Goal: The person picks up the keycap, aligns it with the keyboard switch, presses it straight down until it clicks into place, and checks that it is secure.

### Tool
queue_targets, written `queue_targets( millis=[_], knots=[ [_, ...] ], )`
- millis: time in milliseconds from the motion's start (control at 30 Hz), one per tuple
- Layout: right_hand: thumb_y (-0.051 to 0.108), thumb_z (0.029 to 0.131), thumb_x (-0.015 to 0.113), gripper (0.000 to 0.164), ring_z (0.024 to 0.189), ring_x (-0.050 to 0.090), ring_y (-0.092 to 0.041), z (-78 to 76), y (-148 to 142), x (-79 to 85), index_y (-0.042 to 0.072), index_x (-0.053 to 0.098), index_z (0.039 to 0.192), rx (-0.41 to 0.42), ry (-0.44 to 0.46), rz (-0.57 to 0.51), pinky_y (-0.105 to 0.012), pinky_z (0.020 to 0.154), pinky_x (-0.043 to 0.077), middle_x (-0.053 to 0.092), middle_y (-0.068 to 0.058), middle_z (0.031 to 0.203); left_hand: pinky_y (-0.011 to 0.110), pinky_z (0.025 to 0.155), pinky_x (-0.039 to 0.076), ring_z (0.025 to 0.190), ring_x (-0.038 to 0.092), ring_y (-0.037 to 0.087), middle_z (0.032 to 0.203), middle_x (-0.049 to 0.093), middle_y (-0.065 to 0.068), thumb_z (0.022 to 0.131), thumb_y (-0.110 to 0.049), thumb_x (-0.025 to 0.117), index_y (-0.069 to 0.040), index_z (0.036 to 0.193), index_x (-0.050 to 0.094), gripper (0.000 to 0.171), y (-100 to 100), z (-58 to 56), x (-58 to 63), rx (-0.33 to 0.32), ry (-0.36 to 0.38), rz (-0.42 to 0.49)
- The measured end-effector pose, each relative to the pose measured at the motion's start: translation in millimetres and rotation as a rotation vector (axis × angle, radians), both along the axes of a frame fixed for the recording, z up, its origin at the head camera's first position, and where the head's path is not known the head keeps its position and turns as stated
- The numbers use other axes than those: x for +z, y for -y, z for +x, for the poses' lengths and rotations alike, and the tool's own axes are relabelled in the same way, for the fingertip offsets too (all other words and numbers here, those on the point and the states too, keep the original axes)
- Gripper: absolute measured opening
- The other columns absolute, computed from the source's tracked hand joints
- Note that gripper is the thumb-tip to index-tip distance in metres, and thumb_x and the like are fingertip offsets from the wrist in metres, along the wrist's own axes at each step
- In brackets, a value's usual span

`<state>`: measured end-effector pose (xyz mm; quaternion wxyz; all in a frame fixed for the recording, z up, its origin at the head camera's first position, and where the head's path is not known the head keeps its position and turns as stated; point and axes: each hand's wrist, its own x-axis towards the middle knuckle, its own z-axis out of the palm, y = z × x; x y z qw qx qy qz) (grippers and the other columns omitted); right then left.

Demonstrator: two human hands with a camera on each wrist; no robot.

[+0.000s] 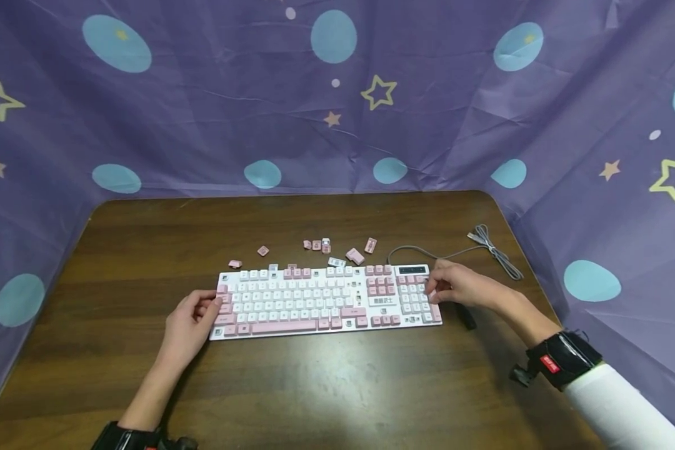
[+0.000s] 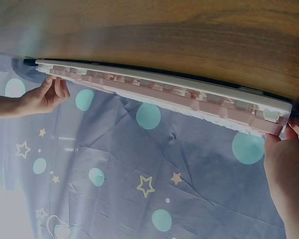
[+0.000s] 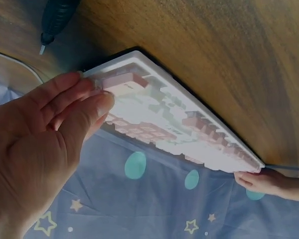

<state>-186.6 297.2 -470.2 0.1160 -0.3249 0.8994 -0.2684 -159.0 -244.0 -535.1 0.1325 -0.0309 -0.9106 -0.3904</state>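
A white-and-pink keyboard [image 1: 304,300] lies flat on the table, with a few bare switch spots among its keys. My left hand [image 1: 188,325] grips its left end, thumb on the top side and fingers curled at the edge. At the right end, over the number pad, my right hand [image 1: 458,284] pinches with thumb and fingers. In the right wrist view the right thumb and fingertips [image 3: 107,99] meet just beside a pink keycap [image 3: 122,84] at the keyboard's edge. What they pinch looks like a keycap but is mostly hidden.
Several loose keycaps [image 1: 355,256] lie behind the keyboard. A grey cable [image 1: 500,257] runs from its back to a tied bundle at the right. A black-handled tool [image 3: 60,20] with a metal tip lies beside its right end. Purple patterned cloth [image 1: 292,125] hangs behind the table.
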Motion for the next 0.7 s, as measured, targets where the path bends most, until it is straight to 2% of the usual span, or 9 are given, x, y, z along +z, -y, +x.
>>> queue_targets(
  millis=[233,400,600,700],
  knots=[
    [0.015,0.073,0.079,0.013,0.074,0.05,-0.011,-3.9,-1.5,-1.9,0.016,0.068,0.08,0.005,0.005,-0.01,-0.022,0.064,0.045,0.05,0.0,0.08,0.01,0.057,0.038,0.069,0.047,0.002,0.081,0.057,0.002,0.089,-0.017,0.062,-0.006,0.102,0.065,0.017,-0.4,0.3,1.5,0.003,-0.001,-0.004],
    [0.015,0.074,0.078,0.012,0.074,0.053,-0.011,-5.9,-2.5,-0.2,0.016,0.07,0.083,0.015,-0.006,-0.015,-0.022,0.064,0.046,0.053,0.001,0.081,0.01,0.057,0.038,0.069,0.048,0.003,0.082,0.056,0.002,0.09,-0.018,0.062,-0.006,0.103,0.064,0.018,-0.2,-0.4,0.2,0.006,0.012,-0.002],
    [0.018,0.074,0.079,0.038,0.079,0.058,-0.01,-5.7,0.1,1.4,0.007,0.06,0.106,-0.091,0.063,0.054,-0.026,0.068,0.051,0.059,0.001,0.089,0.011,0.057,0.038,0.07,0.048,0.006,0.083,0.057,0.003,0.09,-0.021,0.061,-0.006,0.103,0.064,0.02,0.1,-0.4,1.1,0.002,0.027,-0.005],
    [0.017,0.073,0.08,0.038,0.077,0.06,-0.009,-5.4,-0.1,0.2,0.005,0.06,0.103,-0.088,0.042,0.052,-0.026,0.067,0.052,0.061,0.0,0.088,0.011,0.057,0.038,0.07,0.048,0.006,0.083,0.056,0.003,0.091,-0.022,0.061,-0.006,0.104,0.064,0.021,-0.1,-0.3,0.8,-0.001,0.029,-0.012]
  ],
)
